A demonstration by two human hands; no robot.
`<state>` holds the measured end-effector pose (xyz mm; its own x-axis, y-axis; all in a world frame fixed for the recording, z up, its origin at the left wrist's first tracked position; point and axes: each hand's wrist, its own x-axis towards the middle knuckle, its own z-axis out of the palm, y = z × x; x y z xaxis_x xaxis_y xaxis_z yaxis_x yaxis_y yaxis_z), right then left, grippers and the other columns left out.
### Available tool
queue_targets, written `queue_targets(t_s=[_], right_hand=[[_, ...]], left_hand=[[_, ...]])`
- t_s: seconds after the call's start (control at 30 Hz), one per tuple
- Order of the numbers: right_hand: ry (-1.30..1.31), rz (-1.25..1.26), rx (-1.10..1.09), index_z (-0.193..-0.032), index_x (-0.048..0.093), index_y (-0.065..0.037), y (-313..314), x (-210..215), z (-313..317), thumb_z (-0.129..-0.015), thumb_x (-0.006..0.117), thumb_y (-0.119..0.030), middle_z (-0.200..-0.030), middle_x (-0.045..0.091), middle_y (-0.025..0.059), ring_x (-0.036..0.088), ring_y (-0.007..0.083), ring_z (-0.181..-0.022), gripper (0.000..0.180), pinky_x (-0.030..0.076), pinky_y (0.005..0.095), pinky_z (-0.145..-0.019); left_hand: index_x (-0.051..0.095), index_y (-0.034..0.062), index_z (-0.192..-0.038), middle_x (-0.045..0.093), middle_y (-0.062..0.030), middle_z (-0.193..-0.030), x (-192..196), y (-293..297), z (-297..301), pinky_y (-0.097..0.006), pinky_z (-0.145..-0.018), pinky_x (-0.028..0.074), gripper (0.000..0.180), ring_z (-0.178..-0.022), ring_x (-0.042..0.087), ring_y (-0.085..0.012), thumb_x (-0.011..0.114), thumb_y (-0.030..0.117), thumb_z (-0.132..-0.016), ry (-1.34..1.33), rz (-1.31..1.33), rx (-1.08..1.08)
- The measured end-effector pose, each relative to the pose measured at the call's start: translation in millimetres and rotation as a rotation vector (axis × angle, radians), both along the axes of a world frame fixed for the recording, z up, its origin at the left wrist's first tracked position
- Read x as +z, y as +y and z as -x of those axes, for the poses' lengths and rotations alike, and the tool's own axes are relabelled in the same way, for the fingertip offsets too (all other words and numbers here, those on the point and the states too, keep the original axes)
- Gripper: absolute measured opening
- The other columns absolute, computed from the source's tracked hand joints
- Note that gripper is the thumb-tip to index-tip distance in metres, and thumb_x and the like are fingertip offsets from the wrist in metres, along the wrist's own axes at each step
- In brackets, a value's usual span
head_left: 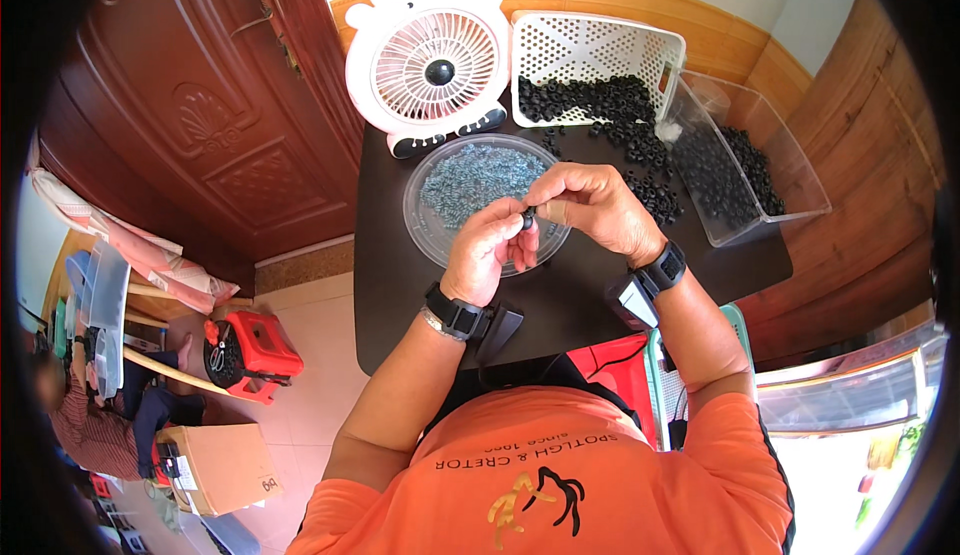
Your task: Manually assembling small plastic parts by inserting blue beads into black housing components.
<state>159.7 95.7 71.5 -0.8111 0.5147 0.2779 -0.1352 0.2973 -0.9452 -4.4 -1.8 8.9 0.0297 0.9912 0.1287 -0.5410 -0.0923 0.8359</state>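
Between my hands is a small round black part (528, 219), partly hidden by the fingers. My left hand (487, 245) pinches it from the near left. The fingertips of my right hand (598, 205) are closed together at its top; whatever they hold there is too small to make out. Both hands are over the near right rim of a round clear tray (412, 217), which holds many tiny bluish pieces (478, 180). Right of my right hand, loose black parts (655, 198) like the held one lie in a heap on the dark table (400, 305).
A white fan (440, 70) stands at the back left. Behind the heap, a white perforated basket (600, 30) lies tipped, spilling black parts. A clear bin (745, 170) with more parts stands at the right. Far left, another person (100, 420) sits beside a cardboard box (225, 465).
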Motion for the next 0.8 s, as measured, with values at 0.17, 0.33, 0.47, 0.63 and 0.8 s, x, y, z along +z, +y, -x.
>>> queue_targets(t_s=[0.17,0.33,0.47,0.63,0.8], right_hand=[[0.051,0.0,0.03,-0.094,0.067,0.0,3.8,-2.5,-0.6,-0.085,0.064,0.005,-0.097,0.064,0.0068,0.06,0.0137,-0.092,0.011,0.049,0.0272,-0.083],[0.019,0.019,0.03,-0.093,0.067,-0.001,2.4,2.8,-1.0,-0.084,0.064,0.005,-0.095,0.063,0.0059,0.06,0.014,-0.09,0.011,0.049,0.0274,-0.081],[-0.037,-0.178,0.026,-0.093,0.067,0.001,1.7,9.3,-1.8,-0.083,0.061,0.006,-0.091,0.063,0.0034,0.059,0.0112,-0.088,0.013,0.048,0.0258,-0.08],[-0.032,-0.196,0.008,-0.093,0.067,0.0,0.0,7.7,-2.0,-0.082,0.061,0.007,-0.089,0.064,0.0031,0.059,0.0101,-0.087,0.014,0.048,0.0251,-0.079],[-0.029,-0.123,-0.023,-0.092,0.067,0.0,-0.8,5.2,-0.5,-0.081,0.063,0.005,-0.089,0.065,0.0041,0.06,0.0091,-0.083,0.013,0.049,0.0247,-0.076]], left_hand=[[0.057,0.0041,-0.093,0.06,-0.0063,-0.079,-0.8,0.4,0.0,-0.025,-0.056,0.045,0.024,-0.064,0.059,-0.0169,0.055,0.028,-0.089,-0.025,-0.008,-0.017],[0.057,0.0039,-0.094,0.061,-0.0066,-0.079,-0.8,0.4,0.5,-0.025,-0.056,0.045,0.025,-0.063,0.06,-0.017,0.055,0.028,-0.089,-0.016,0.005,-0.017],[0.057,0.0037,-0.094,0.061,-0.007,-0.079,-2.8,1.0,1.9,-0.025,-0.057,0.045,0.025,-0.063,0.06,-0.0171,0.055,0.029,-0.089,-0.001,0.0,-0.036],[0.057,0.0035,-0.095,0.062,-0.0068,-0.079,-1.4,1.0,0.8,-0.025,-0.056,0.045,0.025,-0.063,0.06,-0.0169,0.056,0.028,-0.089,0.001,0.011,-0.034],[0.056,0.0045,-0.093,0.062,-0.0061,-0.079,-1.9,0.5,-1.0,-0.024,-0.055,0.045,0.025,-0.062,0.06,-0.0158,0.055,0.029,-0.09,0.02,0.01,-0.017]])
